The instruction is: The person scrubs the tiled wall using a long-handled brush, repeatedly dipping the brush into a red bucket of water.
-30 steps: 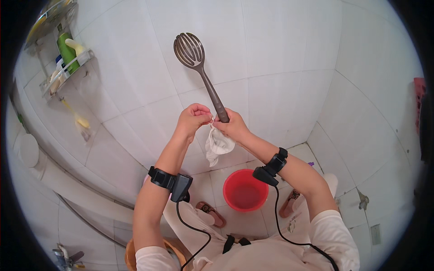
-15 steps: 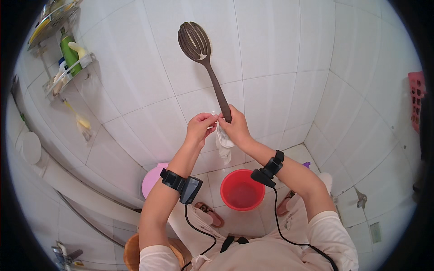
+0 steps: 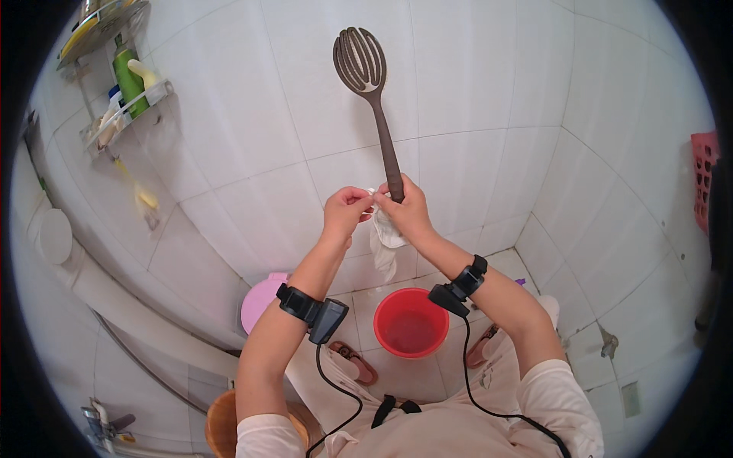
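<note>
A long-handled brown brush [image 3: 387,149] stands nearly upright in front of me, its slotted oval head at the top, bristles barely showing. My right hand [image 3: 412,214] is closed around the lower end of its handle. A white cloth [image 3: 385,248] hangs below that hand, its upper part hidden behind the fingers. Beside the handle, my left hand [image 3: 346,214] is closed in a pinch on a small white bit at the cloth's upper edge. Below both hands, a red bucket [image 3: 411,353] with liquid in it stands on the tiled floor.
A wall shelf [image 3: 126,118] with a green bottle [image 3: 131,82] hangs at the upper left. White pipes [image 3: 130,305] run along the left. A pink tub [image 3: 259,304] and a wooden stool [image 3: 221,427] are on my left side. At the right edge hangs a pink basket [image 3: 704,179].
The brush head has swung right and turned, so its slotted side faces me more. Both hands have shifted slightly right in the picture, the left still pinching beside the handle.
</note>
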{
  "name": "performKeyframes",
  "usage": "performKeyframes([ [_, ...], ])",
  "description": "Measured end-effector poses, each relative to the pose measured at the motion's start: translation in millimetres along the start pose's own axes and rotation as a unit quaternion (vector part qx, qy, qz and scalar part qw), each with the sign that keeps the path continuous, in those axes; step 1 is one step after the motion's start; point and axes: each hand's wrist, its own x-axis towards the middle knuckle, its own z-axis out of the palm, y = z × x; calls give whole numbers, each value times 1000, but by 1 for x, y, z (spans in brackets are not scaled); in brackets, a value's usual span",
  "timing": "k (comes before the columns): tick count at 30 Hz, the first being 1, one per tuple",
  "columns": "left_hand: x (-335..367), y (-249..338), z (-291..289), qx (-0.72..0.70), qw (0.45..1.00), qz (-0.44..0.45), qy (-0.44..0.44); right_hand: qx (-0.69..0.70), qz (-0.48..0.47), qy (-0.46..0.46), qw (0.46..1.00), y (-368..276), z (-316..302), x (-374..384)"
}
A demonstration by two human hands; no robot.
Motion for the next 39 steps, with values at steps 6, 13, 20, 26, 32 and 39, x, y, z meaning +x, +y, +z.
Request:
performKeyframes([
  [6, -3, -6, 3, 30, 999, 22, -11, -15, 2, -28, 999, 4, -2, 2],
  [13, -10, -8, 2, -40, 999, 22, 5, 25, 30, -81, 996, -1, -6, -2],
  [20, -15, -12, -1, 219, 923, 301, 95, 91, 85, -84, 989, -13, 11, 4],
  [26, -32, -10, -5, 241, 899, 342, 128, 107, 73, -67, 989, -25, 16, -2],
  [32, -43, -11, -10, 107, 947, 263, 149, 99, 55, -60, 992, -41, 37, -14],
  [39, -55, 5, -28, 1, 968, 186, 169, 80, 29, -50, 995, -60, 61, -19],
])
